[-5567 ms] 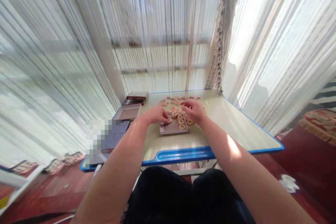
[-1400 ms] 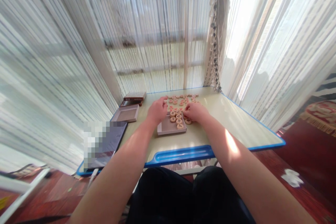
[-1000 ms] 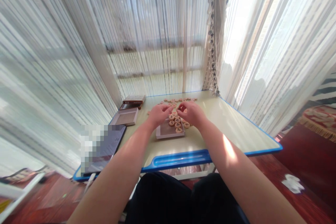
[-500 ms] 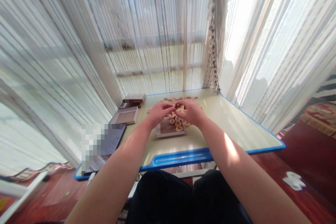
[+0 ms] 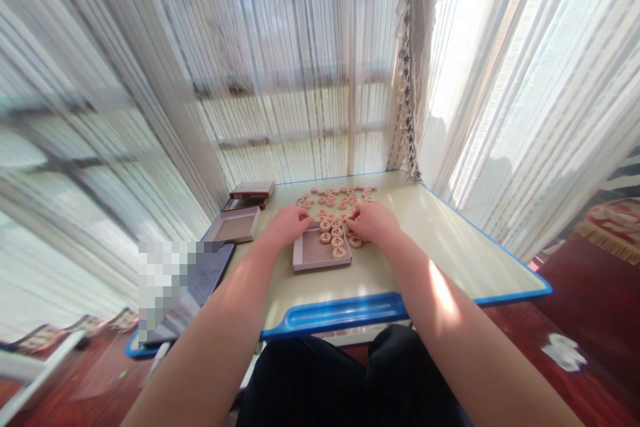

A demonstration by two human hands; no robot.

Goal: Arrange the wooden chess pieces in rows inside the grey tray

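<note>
A shallow grey tray lies on the cream desk in front of me. Several round wooden chess pieces lie in its right half. More round pieces are scattered on the desk beyond it. My left hand rests at the tray's far left corner, fingers curled down near a piece. My right hand sits at the tray's far right edge, fingers bent over pieces there. What either hand grips is hidden by the fingers.
An empty grey box lid lies left of the tray, with a brown box behind it. A dark tablet lies at the desk's near left. Sheer curtains surround the desk. A blue groove runs along the desk's near edge.
Both hands were raised together above the tray half a second ago. They have moved apart and come down to the tray's far corners. The camera has shifted slightly.
</note>
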